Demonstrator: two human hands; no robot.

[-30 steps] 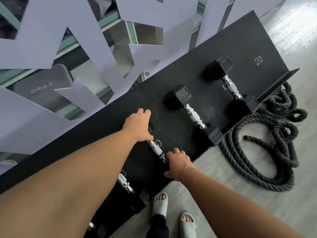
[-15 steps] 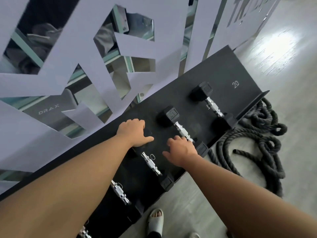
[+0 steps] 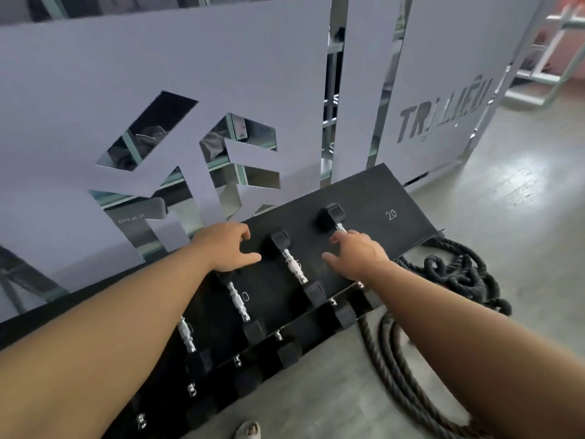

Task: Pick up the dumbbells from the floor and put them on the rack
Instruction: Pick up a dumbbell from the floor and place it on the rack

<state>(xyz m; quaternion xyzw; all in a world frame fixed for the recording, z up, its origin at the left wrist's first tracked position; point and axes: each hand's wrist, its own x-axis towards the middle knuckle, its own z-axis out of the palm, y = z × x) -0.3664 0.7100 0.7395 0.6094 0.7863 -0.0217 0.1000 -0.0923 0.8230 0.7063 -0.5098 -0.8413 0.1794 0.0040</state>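
This is a gym. A black sloped rack point(image 3: 364, 198) slants from 7 o'clock up to 3 o'clock, holding rows of hex dumbbells point(image 3: 294, 264) with chrome handles, and a white "20" point(image 3: 391, 214) marks a slot at 3 o'clock. A thick black rope point(image 3: 440, 269) lies coiled on the grey floor point(image 3: 522, 217) at 4 o'clock. Behind the rack, at 12 o'clock, stands a pale cut-out panel point(image 3: 190, 74). Through its gaps at 9 o'clock shows a grey machine point(image 3: 133, 220) lettered DRAX.
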